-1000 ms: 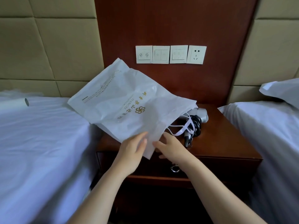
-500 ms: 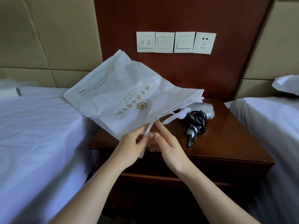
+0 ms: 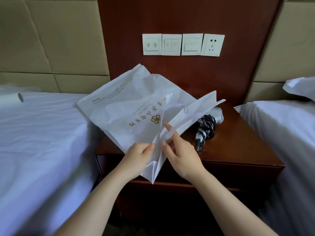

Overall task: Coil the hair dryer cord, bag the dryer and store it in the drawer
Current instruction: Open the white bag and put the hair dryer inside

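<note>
Here the hair dryer (image 3: 215,116), cord (image 3: 207,126) wound, lies on the nightstand (image 3: 238,147), beside the bag (image 3: 129,113). My left hand (image 3: 136,159) and right hand (image 3: 181,154) each pinch one mouth layer, seemingly parting them so the dryer fits.

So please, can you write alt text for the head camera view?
Two bare hands, left hand and right hand, pull open a white bag over a wooden nightstand. A hair dryer, its cord coiled, lies beside the bag.
</note>
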`<control>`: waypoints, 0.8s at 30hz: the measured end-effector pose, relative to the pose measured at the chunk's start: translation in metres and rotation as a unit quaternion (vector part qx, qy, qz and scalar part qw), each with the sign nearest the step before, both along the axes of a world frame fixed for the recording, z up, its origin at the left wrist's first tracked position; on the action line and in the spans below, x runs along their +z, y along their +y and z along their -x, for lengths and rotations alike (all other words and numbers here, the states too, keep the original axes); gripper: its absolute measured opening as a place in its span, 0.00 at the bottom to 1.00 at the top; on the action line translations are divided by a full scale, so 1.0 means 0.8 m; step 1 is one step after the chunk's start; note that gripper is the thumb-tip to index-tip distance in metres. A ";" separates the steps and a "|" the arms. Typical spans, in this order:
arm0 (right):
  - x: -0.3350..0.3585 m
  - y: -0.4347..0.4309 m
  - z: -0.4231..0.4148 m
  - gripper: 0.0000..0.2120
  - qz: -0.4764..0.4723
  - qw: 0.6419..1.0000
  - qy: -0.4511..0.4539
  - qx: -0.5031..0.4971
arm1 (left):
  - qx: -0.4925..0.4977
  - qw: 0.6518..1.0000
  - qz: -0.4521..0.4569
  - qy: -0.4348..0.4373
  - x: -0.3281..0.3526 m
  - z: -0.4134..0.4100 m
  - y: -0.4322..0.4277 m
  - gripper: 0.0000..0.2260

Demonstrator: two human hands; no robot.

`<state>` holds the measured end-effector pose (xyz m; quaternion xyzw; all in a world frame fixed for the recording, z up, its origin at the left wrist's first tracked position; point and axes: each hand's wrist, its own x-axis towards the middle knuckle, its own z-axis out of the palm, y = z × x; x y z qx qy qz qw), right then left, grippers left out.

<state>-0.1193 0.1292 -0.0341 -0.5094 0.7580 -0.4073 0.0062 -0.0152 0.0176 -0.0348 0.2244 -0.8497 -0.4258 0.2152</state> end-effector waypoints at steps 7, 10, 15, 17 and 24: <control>0.010 0.014 0.001 0.23 -0.079 0.996 0.003 -0.044 | 0.197 0.971 0.096 0.090 0.010 -0.006 -0.027 0.19; 0.011 0.021 0.008 0.22 -0.074 0.995 -0.036 -0.063 | 0.212 0.966 0.101 0.107 0.012 -0.011 -0.039 0.15; 0.009 0.026 0.016 0.21 -0.070 0.993 -0.074 -0.055 | 0.121 0.988 0.076 -0.050 0.028 -0.003 -0.036 0.26; 0.011 0.028 0.013 0.23 -0.073 0.994 -0.073 -0.040 | 0.095 0.985 0.111 -0.091 0.044 0.015 -0.029 0.22; 0.023 0.024 0.020 0.27 -0.040 0.982 -0.171 -0.061 | 0.096 0.988 0.105 -0.065 0.104 0.035 -0.038 0.11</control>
